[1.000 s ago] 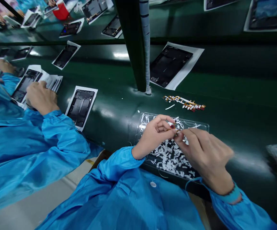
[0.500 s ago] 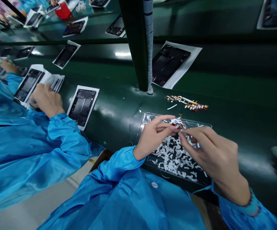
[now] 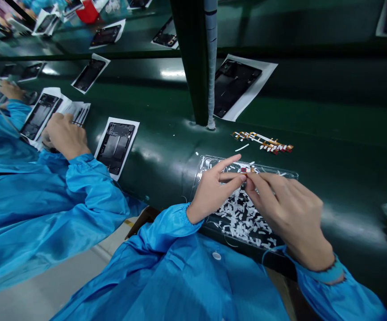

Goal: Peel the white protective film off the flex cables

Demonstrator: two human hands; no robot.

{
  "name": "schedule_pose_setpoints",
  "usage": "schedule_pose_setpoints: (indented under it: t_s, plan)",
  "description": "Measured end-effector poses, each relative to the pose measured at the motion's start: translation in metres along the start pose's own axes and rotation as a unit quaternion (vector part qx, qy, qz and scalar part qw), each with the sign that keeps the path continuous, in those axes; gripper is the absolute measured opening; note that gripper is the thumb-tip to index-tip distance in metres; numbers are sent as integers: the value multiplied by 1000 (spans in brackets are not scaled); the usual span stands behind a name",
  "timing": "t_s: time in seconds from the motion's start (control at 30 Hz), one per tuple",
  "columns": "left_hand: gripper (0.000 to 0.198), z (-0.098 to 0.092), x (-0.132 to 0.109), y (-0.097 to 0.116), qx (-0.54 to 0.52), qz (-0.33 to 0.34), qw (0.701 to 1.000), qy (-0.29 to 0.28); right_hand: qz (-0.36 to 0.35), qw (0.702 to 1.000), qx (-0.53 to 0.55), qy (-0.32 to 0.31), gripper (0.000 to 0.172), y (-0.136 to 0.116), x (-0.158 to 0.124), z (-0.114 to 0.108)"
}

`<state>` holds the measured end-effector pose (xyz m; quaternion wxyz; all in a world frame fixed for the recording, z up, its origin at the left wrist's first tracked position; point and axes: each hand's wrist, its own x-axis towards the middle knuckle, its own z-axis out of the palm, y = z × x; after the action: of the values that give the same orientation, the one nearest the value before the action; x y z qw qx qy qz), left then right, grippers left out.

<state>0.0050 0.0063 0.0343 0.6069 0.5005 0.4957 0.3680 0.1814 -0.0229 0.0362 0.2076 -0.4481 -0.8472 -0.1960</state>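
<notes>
My L hand: thumb + a finger pinch a tiny red/gold flex, approx. over the far side of the tray; index finger sticks out straight. My R hand: thumb + index held narrow, tips right at the same flex; can't tell if they grip it. So 1 pc. in progress, I'd judge, not finished.

Below both hands: clear tray w/ lots of white scraps, which suggests a fair amt. done. Just beyond tray, on green bench: loose pile of flexes, some w/ white bits on; can't tell if done or waiting, so no. left is unclear. 1 white strip lies beside it. Farther L: phone part on paper, then co-worker's hand.
</notes>
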Motion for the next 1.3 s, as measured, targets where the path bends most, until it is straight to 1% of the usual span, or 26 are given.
schedule_pose_setpoints:
  t_s: [0.17, 0.3, 0.4, 0.6, 0.67, 0.77, 0.83, 0.87, 0.9, 0.93, 1.0, 1.03, 1.07, 1.1, 1.17, 1.23, 1.3]
  plan:
    - [51, 1, -1, 0, 19, 15, 1000, 7, 11, 1000, -14, 7, 23, -3, 3, 4]
    - [51, -1, -2, -1, 38, 28, 999, 7, 52, 998, -11, 13, 15, -6, 7, 7]
    - [49, -3, -2, -1, 47, 39, 998, 5, 88, 996, 23, 16, 12, -7, 8, 8]
    - [43, -4, 4, -3, 37, 53, 998, -2, 126, 988, 92, 13, 13, -4, 3, 7]
    - [37, -3, 5, -3, 45, 64, 997, -7, 150, 980, 127, 11, 12, -3, 4, 5]
    - [31, -9, 3, -1, 66, 97, 993, -17, 225, 949, 220, -5, 8, 2, 6, -1]
    - [24, -24, 3, 0, 88, 124, 988, -11, 256, 925, 280, -21, 4, 7, 3, -7]
    - [21, -36, 4, -2, 99, 136, 986, 4, 256, 916, 306, -42, 4, 10, -1, -9]
    - [18, -52, 6, -5, 109, 143, 983, 28, 248, 910, 324, -76, 10, 13, -7, -11]
    - [18, -70, 8, -10, 116, 145, 980, 67, 235, 905, 334, -118, 20, 16, -13, -11]
    - [24, -110, 14, -24, 129, 135, 967, 174, 217, 893, 337, -204, 42, 25, -26, -9]
    - [26, -132, 17, -33, 143, 122, 956, 224, 215, 891, 327, -230, 47, 31, -30, -6]
    - [27, -152, 20, -42, 165, 103, 942, 273, 218, 891, 316, -242, 47, 37, -33, -2]
    - [27, -170, 22, -52, 193, 86, 923, 321, 225, 891, 307, -246, 43, 45, -32, 3]
    - [27, -200, 25, -67, 213, 76, 905, 362, 244, 894, 285, -247, 34, 63, -22, 16]
    - [26, -220, 25, -76, 229, 71, 890, 389, 259, 898, 254, -250, 31, 84, -4, 34]
    - [26, -231, 22, -81, 246, 71, 874, 412, 270, 900, 229, -255, 28, 102, 17, 54]
